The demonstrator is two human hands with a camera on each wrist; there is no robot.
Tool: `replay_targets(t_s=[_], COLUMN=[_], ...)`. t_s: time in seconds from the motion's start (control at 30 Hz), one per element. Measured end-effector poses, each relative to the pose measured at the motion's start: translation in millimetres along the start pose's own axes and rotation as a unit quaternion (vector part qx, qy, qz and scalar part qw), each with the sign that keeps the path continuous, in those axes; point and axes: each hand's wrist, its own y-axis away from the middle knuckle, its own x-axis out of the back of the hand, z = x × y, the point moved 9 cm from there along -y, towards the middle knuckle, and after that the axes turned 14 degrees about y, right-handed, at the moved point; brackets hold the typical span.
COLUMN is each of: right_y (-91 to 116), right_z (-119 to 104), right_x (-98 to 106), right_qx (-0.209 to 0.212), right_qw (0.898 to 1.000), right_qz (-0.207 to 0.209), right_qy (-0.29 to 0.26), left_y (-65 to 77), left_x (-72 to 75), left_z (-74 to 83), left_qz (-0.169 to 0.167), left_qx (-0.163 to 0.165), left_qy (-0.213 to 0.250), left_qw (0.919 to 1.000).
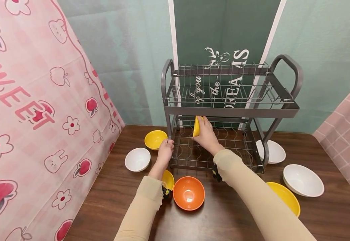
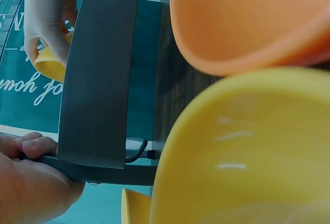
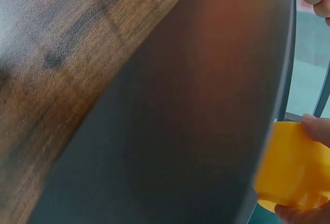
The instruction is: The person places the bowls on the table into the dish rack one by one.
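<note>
A dark grey two-tier dish rack point(image 1: 232, 113) stands on the wooden table. My right hand point(image 1: 206, 136) reaches between its tiers and grips a yellow bowl point(image 1: 196, 126) tilted on edge above the lower wire shelf. The right wrist view shows fingers and thumb on this yellow bowl point(image 3: 294, 165), partly behind the rack's rim. My left hand point(image 1: 165, 151) holds the rack's left front post; its fingers curl round the dark frame point(image 2: 103, 171) in the left wrist view. Beneath the left forearm sits another yellow bowl point(image 1: 168, 180), partly covered, beside an orange bowl point(image 1: 189, 193).
To the left are a yellow bowl point(image 1: 156, 140) and a white bowl point(image 1: 137, 159). On the right stand a white bowl point(image 1: 274, 152), another white bowl point(image 1: 303, 180) and a yellow bowl point(image 1: 286, 199), partly behind the right sleeve. Printed cloths hang behind and at the sides.
</note>
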Motion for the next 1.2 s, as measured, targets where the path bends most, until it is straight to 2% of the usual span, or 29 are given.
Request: replay_targets(t_s=[0.07,0.1,0.2,0.47,0.97,1.03,1.13,1.2], right_y=[-1.3,-2.0,-4.3,-10.9,-18.7,-18.9,-20.2,-20.9], right_z=[-0.9,-1.2,-2.5,-4.3,-2.4,-1.8,-0.2,0.6], right_x=[-0.4,-0.6,-0.6,-4.4,-8.8,-9.2,-10.4,-11.3], right_qx=[-0.002,-0.002,-0.007,-0.014,0.003,-0.001,-0.007,-0.011], right_qw=[1.0,1.0,1.0,1.0,0.999,0.999,0.999,0.999], right_qz=[0.001,0.001,0.002,-0.013,-0.026,-0.028,-0.029,-0.031], right_qy=[0.001,0.003,0.007,0.01,-0.022,-0.025,-0.028,-0.029], left_y=[0.0,-0.6,-0.9,0.3,-0.6,0.6,10.8,9.9], left_x=[0.9,0.8,1.2,3.3,1.3,0.0,-3.8,-3.8], left_z=[0.6,1.8,2.6,2.6,-0.2,2.1,14.5,13.9], left_qz=[0.001,-0.008,-0.013,0.003,-0.009,-0.013,-0.016,-0.012], left_qx=[-0.01,-0.028,-0.036,0.01,0.007,0.013,0.016,0.012], left_qy=[-0.001,0.005,0.007,-0.011,-0.001,0.0,0.0,-0.001], left_qw=[0.9999,0.9996,0.9992,0.9999,0.9999,0.9998,0.9998,0.9999])
